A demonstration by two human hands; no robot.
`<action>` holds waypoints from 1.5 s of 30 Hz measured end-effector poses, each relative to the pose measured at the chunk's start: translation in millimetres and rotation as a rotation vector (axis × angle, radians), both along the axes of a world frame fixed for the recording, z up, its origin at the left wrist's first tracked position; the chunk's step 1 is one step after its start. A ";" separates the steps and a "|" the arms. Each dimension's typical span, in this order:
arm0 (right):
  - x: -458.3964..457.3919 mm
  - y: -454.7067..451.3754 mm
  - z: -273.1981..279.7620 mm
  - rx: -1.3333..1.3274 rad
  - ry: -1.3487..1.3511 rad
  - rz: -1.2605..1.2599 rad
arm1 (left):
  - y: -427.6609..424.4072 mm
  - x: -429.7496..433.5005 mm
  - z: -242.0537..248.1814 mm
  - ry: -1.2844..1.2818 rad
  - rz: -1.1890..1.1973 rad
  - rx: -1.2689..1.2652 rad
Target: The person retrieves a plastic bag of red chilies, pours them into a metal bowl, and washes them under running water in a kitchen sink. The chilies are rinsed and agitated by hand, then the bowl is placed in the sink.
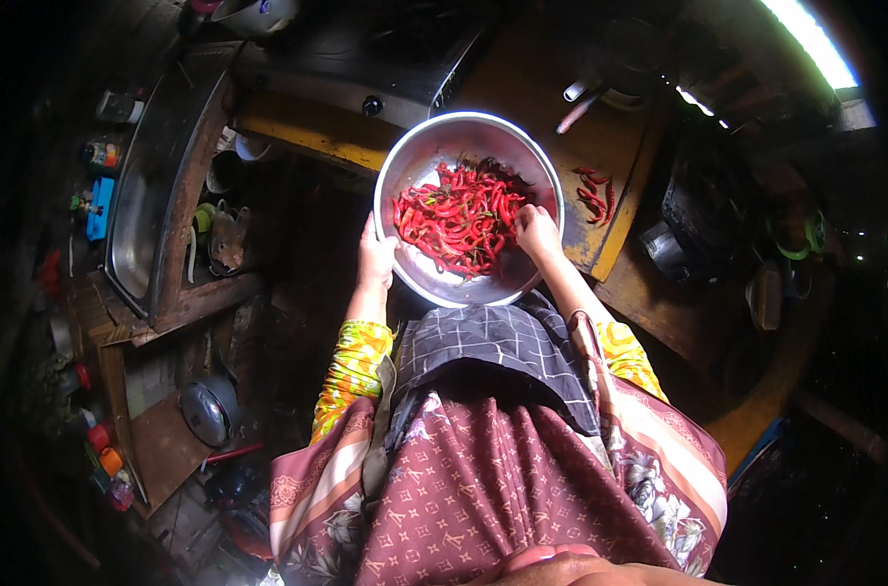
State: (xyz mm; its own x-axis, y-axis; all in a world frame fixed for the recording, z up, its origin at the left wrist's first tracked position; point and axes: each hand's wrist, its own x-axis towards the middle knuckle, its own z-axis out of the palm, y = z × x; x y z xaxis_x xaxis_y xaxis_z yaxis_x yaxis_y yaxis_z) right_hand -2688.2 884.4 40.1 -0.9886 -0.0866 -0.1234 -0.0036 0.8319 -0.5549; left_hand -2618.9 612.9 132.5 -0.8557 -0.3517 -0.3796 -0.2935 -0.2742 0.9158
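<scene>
A wide metal bowl (460, 139) is in front of my body, its near side against my checked apron. Many red chili peppers (455, 212), some with green stems, are heaped inside it. My left hand (377, 256) grips the bowl's left side, the thumb over the rim and the fingers hidden outside. My right hand (537, 230) reaches over the right rim, its fingers bent at the edge of the heap. Whether a pepper is between those fingertips cannot be made out.
Several loose red chilies (596, 195) lie on the wooden counter (513, 80) to the right. Beyond the bowl is a stove (407, 102) with a black knob. A dark pan (631, 55) sits at the far right. On the left is a metal sink (138, 212), with a lidded pot (209, 410) lower down.
</scene>
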 end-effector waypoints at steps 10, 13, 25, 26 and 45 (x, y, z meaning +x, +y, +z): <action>3.4 -21.0 21.2 0.165 0.020 0.077 | 0.6 3.5 -5.4 0.062 -0.022 -0.032; 0.3 -21.1 31.4 0.205 -0.010 0.077 | 0.2 5.3 -8.7 0.049 -0.001 -0.024; -42.9 48.0 63.9 0.049 0.198 -0.154 | 1.5 4.7 -11.0 0.043 -0.014 -0.078; -44.4 36.1 65.1 -0.022 0.193 -0.060 | 2.5 5.4 -7.7 0.102 -0.031 -0.035; -26.4 -31.6 37.1 -0.339 -0.029 0.303 | 5.1 7.2 -2.6 0.094 -0.037 -0.095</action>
